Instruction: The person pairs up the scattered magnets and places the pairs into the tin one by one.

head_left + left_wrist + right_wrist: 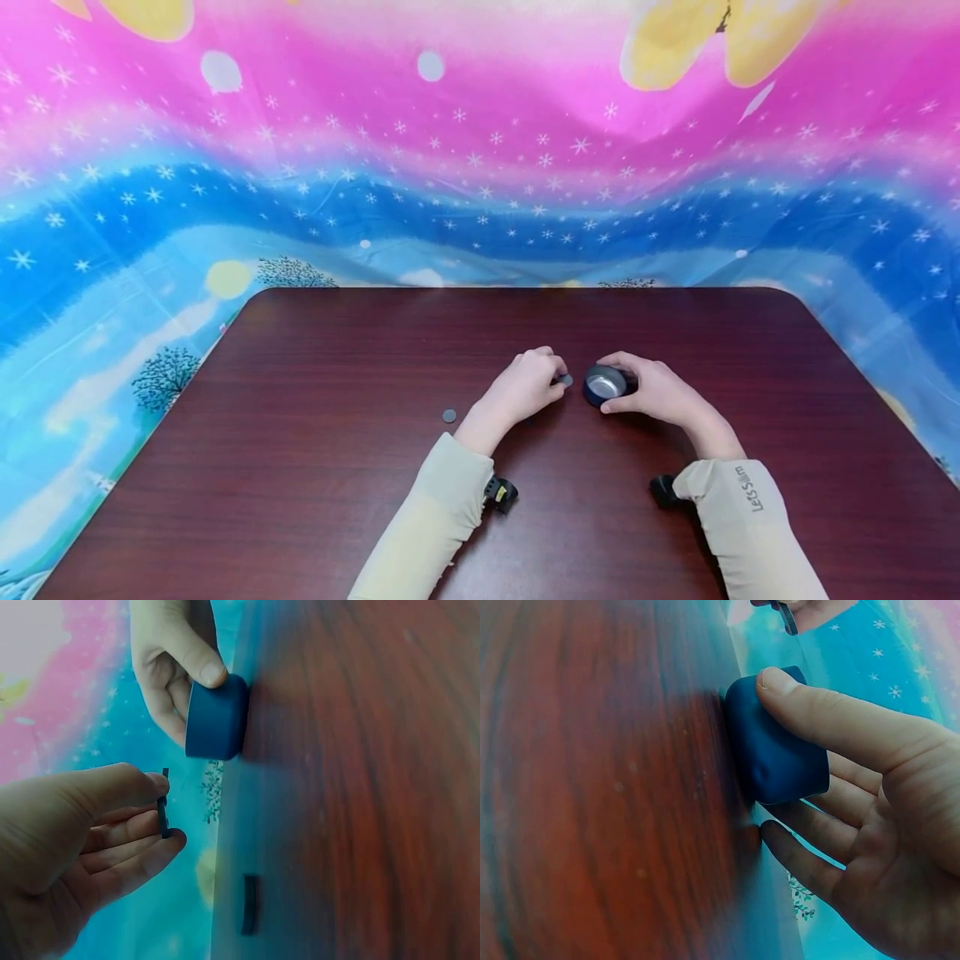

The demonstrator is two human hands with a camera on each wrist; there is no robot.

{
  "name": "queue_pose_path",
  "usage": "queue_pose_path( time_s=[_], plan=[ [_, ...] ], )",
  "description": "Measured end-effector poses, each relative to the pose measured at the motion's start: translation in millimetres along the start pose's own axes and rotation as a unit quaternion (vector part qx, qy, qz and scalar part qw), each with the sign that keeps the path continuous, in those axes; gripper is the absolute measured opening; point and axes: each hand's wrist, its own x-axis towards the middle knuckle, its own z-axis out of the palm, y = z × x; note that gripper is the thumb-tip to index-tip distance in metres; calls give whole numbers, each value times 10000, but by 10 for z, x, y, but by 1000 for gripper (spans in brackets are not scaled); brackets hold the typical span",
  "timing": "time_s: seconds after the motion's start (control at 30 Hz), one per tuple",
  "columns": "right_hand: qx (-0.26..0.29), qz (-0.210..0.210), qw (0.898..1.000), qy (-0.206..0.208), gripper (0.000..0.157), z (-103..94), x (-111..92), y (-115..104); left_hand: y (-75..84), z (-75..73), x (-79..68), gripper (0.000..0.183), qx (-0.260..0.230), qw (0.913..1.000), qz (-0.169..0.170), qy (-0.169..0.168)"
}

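My left hand (528, 383) pinches a small thin dark grey disc (567, 381) between thumb and fingertips, just above the table. In the left wrist view this disc (163, 806) appears edge-on. To the right, my right hand (658, 390) grips a short, round dark blue cup (592, 394) with a silvery inside, thumb on the near side and fingers around the far side. The cup's open side tilts toward me, and its wall (772, 750) is smooth. A narrow gap separates the held disc from the cup. A second grey disc (449, 415) lies flat, left of my left wrist.
The dark reddish-brown wooden table (315, 467) has rounded far corners. Behind it hangs a pink and blue cloth (480, 175) with snowflakes and trees. Both forearms in pale sleeves reach in from the near edge, each with a small black camera (504, 494) at the wrist.
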Motion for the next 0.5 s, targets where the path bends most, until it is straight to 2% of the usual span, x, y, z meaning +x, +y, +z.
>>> queue_pose_path(
  time_s=[0.3,0.5],
  plan=[
    [85,-102,9999,-13,58,7,4,7,124,10,71,17,60,9996,235,113],
    [74,-99,9999,-6,59,-2,2,11,192,35,157,19,210,9990,397,74]
  ],
)
